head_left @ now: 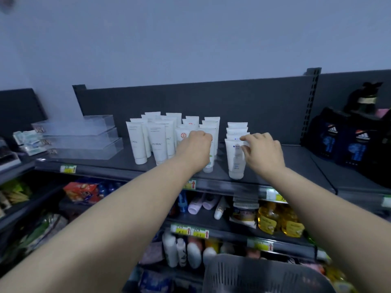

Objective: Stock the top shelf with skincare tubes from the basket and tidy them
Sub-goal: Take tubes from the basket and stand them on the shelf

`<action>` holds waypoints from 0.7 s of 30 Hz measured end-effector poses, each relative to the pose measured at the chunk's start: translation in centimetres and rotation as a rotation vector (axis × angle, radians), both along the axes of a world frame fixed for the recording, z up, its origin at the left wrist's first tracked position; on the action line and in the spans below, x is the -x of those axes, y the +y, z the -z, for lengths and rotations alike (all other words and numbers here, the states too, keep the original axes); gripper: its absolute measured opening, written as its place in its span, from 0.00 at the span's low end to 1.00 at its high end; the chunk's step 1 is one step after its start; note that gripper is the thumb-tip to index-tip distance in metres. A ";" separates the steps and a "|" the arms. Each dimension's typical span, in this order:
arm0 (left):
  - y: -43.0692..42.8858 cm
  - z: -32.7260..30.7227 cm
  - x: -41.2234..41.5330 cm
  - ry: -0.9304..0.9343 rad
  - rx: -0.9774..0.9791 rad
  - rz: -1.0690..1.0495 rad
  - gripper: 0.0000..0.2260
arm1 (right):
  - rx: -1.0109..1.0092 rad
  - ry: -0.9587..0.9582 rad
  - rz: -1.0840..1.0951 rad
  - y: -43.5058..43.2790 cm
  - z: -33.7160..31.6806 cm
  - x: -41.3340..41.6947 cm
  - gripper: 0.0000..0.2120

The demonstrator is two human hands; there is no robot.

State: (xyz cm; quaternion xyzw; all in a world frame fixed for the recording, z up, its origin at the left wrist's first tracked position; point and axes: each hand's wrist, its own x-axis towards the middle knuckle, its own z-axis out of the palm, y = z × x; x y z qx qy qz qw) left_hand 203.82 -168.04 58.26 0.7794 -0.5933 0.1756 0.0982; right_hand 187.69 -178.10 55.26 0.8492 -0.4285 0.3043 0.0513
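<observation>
Several white skincare tubes stand cap-down in rows on the dark top shelf. My left hand is closed around a front tube in the middle rows. My right hand touches the front tube of the right-hand row with its fingertips on the tube's crimped top. FLORAL tubes stand to the left, untouched. The grey slatted basket sits low in front of me; its contents are hidden.
Stacked clear plastic trays occupy the shelf's left end. Dark boxed gift sets stand on the neighbouring shelf to the right. Lower shelves hold bottles, oil and snack packs. Bare shelf lies right of the tubes.
</observation>
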 end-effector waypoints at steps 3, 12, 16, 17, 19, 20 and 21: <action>2.6 0.8 1.1 -0.045 -0.026 0.025 0.16 | 0.015 0.090 0.026 2.9 0.8 1.5 0.16; 8.9 8.3 4.5 0.069 -0.208 0.161 0.16 | -0.130 0.324 0.118 12.1 7.5 8.7 0.17; 11.7 13.1 6.7 0.187 -0.286 0.187 0.15 | -0.211 0.382 0.158 15.5 11.1 12.4 0.16; 12.3 14.3 7.3 0.211 -0.314 0.191 0.16 | -0.240 0.410 0.165 16.2 12.1 13.3 0.16; 13.4 16.6 8.4 0.256 -0.360 0.190 0.17 | -0.298 0.451 0.174 17.2 13.9 14.7 0.16; 13.7 17.5 8.8 0.270 -0.376 0.189 0.17 | -0.328 0.456 0.175 17.4 14.8 15.2 0.16; 13.8 18.3 9.2 0.287 -0.391 0.186 0.17 | -0.360 0.455 0.175 17.6 15.6 15.6 0.17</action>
